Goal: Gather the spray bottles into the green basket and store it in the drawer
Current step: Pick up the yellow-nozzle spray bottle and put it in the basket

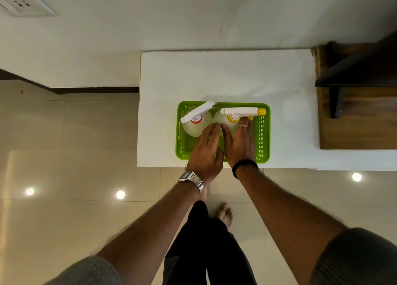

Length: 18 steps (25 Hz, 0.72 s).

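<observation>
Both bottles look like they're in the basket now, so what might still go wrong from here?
The green basket sits close to the near edge of the white counter, so a careless pull might tip it off. Both spray bottles stand upright and could topple when it is lifted. The left hand and right hand rest over the bottles, not on the rim, so a lift from here may be unsteady.

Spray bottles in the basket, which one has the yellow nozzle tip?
The right-hand spray bottle, by the ringed right hand; the left bottle has a red collar and white nozzle.
</observation>
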Available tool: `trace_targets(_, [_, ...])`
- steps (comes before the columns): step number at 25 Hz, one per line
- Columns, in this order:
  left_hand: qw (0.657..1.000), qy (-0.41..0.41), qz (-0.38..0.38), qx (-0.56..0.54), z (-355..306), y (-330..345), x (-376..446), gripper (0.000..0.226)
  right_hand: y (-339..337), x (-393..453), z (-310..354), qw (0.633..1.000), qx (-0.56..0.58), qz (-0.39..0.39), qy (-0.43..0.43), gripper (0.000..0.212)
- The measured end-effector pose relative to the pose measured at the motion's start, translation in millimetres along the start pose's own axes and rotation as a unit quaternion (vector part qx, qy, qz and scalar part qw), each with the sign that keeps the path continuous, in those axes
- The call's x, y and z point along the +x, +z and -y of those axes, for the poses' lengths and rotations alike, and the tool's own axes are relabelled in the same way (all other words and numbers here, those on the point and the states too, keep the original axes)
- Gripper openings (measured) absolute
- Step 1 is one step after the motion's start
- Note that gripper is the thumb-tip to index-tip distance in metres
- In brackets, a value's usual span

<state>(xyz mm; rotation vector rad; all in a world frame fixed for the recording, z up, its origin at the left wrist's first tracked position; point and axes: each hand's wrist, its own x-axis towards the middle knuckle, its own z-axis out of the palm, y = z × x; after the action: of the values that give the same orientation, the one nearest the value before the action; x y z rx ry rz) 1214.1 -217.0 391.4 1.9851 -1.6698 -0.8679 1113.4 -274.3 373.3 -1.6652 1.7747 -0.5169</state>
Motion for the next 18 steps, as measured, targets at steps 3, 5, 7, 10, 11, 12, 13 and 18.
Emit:
trace_targets(3, [1.000,0.004,0.014,0.004,2.5,7.2,-2.2,0.070,6.1,2.0,-4.0,1.000,-0.008,-0.002,0.003,0.045])
trace_targets(5, [1.000,0.007,0.010,0.008,3.4,10.9,-3.0,0.075,6.9,4.6,-5.8,1.000,-0.013,0.001,-0.002,0.045])
trace_targets(7, [1.000,0.001,0.007,0.015,4.0,13.1,-2.3,0.077,6.9,6.7,-6.7,1.000,-0.018,0.005,0.001,0.047])
trace_targets(10, [0.999,-0.013,0.009,0.035,3.4,11.8,-8.5,0.079,2.6,1.9,-5.0,0.999,-0.028,0.009,0.014,0.052])
trace_targets(11, [0.999,-0.015,0.014,0.042,2.5,9.7,-13.5,0.079,-0.9,-2.5,-3.8,0.999,-0.040,0.016,0.022,0.056])
trace_targets(12, [0.998,-0.016,0.024,0.049,1.1,6.6,-19.6,0.079,-5.7,-8.1,-1.8,0.997,-0.057,0.029,0.036,0.062])
trace_targets(13, [0.998,-0.015,0.035,0.054,-1.1,3.3,-26.7,0.079,-11.0,-15.1,0.9,0.995,-0.074,0.046,0.055,0.070])
trace_targets(18, [0.987,0.011,0.080,0.138,-9.7,-6.4,-66.2,0.075,-29.5,-67.2,16.4,0.988,-0.103,0.077,0.089,0.075])
